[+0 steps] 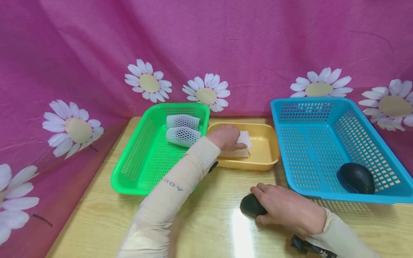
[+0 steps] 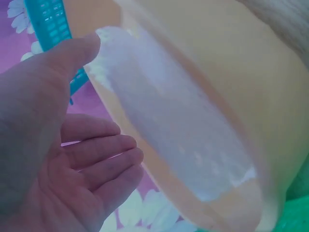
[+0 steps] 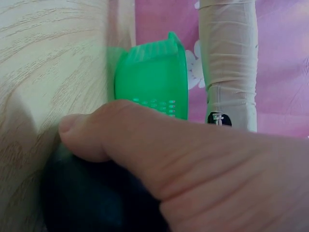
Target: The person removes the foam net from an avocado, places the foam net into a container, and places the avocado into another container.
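My left hand (image 1: 227, 138) reaches into the yellow tray (image 1: 262, 165), over white foam fruit nets (image 1: 245, 139). In the left wrist view its fingers are relaxed and a little bent, the thumb apart from them, and a foam net (image 2: 169, 116) lies just beyond. My right hand (image 1: 284, 206) grips a dark, smooth avocado (image 1: 252, 205) on the table, fingers over its top and thumb along its near side. The right wrist view shows the thumb against that avocado (image 3: 96, 193); the other fingers are hidden there.
A green basket (image 1: 124, 181) at left holds two plump white foam nets (image 1: 183, 136). At right a blue basket (image 1: 309, 150) has one dark avocado (image 1: 356, 178) in its near right corner. Behind the wooden table (image 1: 209, 222) hangs a magenta flowered cloth (image 1: 251, 46).
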`<state>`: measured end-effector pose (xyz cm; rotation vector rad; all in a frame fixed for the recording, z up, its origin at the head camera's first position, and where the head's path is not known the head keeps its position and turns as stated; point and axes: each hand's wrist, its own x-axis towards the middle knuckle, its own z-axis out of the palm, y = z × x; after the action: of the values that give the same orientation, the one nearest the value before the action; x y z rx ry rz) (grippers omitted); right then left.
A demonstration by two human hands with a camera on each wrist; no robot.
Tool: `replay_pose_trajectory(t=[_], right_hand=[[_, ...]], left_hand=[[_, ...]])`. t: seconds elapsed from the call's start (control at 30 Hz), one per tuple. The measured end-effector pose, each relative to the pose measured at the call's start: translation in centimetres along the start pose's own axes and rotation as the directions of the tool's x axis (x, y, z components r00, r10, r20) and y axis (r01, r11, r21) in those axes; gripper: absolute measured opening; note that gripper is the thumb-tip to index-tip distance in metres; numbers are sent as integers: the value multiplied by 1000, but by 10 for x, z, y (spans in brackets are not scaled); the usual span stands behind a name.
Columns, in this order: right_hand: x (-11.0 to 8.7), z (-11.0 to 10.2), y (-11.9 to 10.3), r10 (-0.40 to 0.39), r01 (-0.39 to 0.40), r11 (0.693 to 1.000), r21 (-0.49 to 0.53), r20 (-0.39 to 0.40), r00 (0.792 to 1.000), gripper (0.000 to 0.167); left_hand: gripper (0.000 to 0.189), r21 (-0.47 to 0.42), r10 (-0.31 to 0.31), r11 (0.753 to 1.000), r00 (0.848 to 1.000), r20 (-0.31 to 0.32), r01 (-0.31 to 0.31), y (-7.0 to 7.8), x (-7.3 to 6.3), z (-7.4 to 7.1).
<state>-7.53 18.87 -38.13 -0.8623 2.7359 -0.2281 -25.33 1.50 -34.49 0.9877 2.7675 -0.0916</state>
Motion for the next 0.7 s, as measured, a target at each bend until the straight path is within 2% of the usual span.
replay_pose_trajectory(t=[0.17,0.37,0.7], right_hand=[[2,1,1,-29,29,999,-14,-19,999,62],[2,0,2,-35,35,999,-23,-16,999,64],[3,0,2,-54,54,998,-12,-26,998,62]], left_hand=[[44,13,-12,1000,1000,6,12,-3,-5,-8],[40,-14,1,1000,1000,-26,-1,-7,-9,-13],[39,-2,20,1000,998,-64,-20,-12,-19,-16]])
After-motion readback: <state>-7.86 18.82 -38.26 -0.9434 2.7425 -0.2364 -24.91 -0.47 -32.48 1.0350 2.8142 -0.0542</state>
